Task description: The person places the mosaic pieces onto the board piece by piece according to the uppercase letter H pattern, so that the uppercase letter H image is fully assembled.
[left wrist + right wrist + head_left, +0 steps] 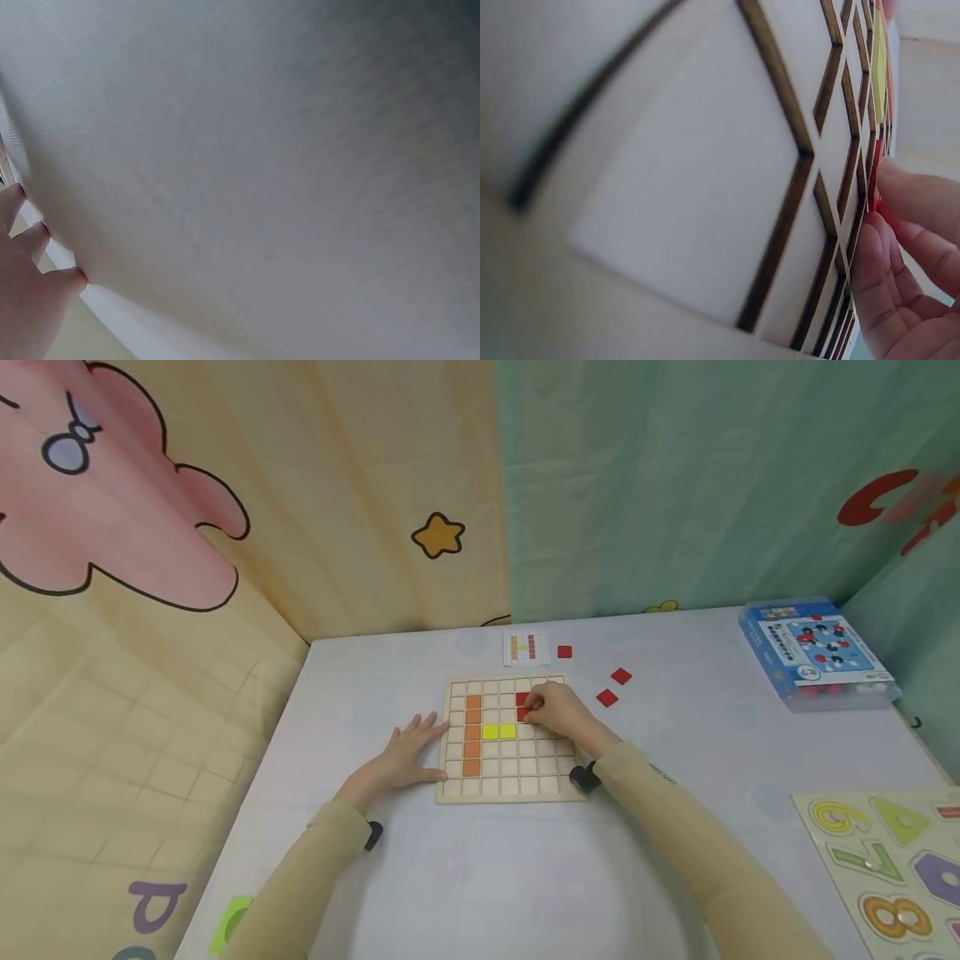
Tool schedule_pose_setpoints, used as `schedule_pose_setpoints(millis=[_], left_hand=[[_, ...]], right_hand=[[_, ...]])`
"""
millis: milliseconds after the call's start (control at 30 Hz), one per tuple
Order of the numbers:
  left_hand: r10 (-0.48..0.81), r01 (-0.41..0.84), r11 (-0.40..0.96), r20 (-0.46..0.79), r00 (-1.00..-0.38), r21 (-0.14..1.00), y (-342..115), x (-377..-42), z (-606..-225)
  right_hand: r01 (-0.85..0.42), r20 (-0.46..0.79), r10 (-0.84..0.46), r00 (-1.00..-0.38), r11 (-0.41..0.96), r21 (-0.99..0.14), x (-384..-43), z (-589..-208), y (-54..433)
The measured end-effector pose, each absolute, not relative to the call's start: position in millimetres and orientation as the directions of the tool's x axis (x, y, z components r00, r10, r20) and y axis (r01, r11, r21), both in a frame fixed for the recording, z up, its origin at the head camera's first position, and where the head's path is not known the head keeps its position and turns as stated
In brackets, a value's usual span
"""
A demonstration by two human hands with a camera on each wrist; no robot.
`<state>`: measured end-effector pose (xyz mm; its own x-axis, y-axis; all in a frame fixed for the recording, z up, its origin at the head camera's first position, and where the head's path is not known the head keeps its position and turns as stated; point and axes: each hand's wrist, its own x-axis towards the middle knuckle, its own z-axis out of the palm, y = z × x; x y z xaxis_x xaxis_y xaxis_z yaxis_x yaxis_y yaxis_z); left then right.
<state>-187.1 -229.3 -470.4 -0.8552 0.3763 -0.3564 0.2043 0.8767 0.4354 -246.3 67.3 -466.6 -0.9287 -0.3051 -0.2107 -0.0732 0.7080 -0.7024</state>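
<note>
A wooden grid board (510, 797) lies on the table. Several orange tiles (472, 749) stand in a column near its left side, with two yellow tiles (498, 732) beside them. My right hand (558, 708) is over the board's upper right part, thumb and fingers pinching a red tile (876, 174) at the grid. Another red tile (521, 698) shows just above the fingertips; the hand partly covers both. Fingers spread, my left hand (408, 753) rests along the board's left edge. In the left wrist view only some left fingers (64, 279) show, against the pale tablecloth.
Behind the board lies a small pattern card (527, 648). Loose red tiles (607, 698) lie to its right. A blue boxed set (817, 652) stands at the back right, a number puzzle board (855, 860) at the front right, and a green piece (231, 920) at the front left.
</note>
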Motion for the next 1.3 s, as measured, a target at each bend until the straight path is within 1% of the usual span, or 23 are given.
schedule_pose_setpoints(millis=[133,200,333,500,767,1067,1300], left_hand=[[0.369,0.187,0.876,-0.367,-0.854,0.445,-229,-185,-471],[0.370,0.189,0.875,-0.364,-0.855,0.446,-228,-185,-472],[0.372,0.196,0.875,-0.354,-0.858,0.444,-226,-186,-471],[0.370,0.199,0.880,-0.361,-0.856,0.431,-228,-185,-470],[0.373,0.207,0.881,-0.357,-0.856,0.424,-229,-186,-470],[0.366,0.204,0.886,-0.360,-0.858,0.415,-228,-187,-469],[0.365,0.205,0.887,-0.357,-0.860,0.414,-228,-186,-468]], right_hand=[[-0.065,-0.213,-0.312,-0.926,0.686,-0.724,-243,-468,75],[-0.055,-0.199,-0.295,-0.935,0.673,-0.738,-242,-466,83],[-0.004,-0.180,-0.216,-0.960,0.651,-0.759,-241,-459,107],[0.058,-0.171,-0.103,-0.980,0.669,-0.741,-241,-459,142],[0.120,-0.175,-0.015,-0.984,0.669,-0.733,-240,-470,179],[0.152,-0.222,-0.016,-0.975,0.679,-0.718,-241,-475,183],[0.165,-0.263,-0.026,-0.964,0.716,-0.678,-245,-472,178]])
